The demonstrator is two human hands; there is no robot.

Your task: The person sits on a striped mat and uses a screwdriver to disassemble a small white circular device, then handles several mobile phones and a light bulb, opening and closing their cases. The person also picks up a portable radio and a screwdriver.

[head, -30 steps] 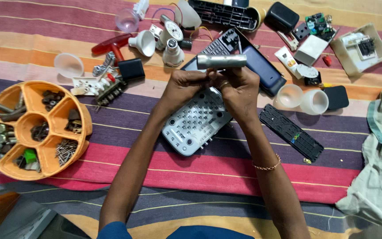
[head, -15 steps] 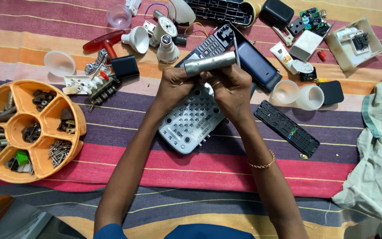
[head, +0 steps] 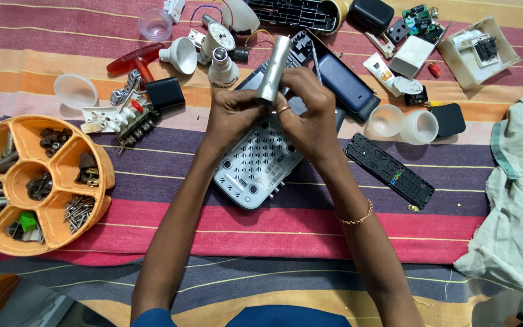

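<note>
Silver cylinder (head: pixel 272 69) pinched between fingers (head: pixel 273 104) of both hands.

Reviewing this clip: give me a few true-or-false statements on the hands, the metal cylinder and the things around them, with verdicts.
1. Both hands grip the silver metal cylinder. True: the left hand and right hand meet on its lower end.
2. The cylinder lies flat on the striped cloth. False: it is held up, tilted, above the white perforated casing.
3. The orange divided tray sits on the person's left. True.
4. The right wrist is bare. False: it wears a thin bracelet.
5. The red-handled tool is in the left hand. False: it lies on the cloth, apart from both hands.
</note>
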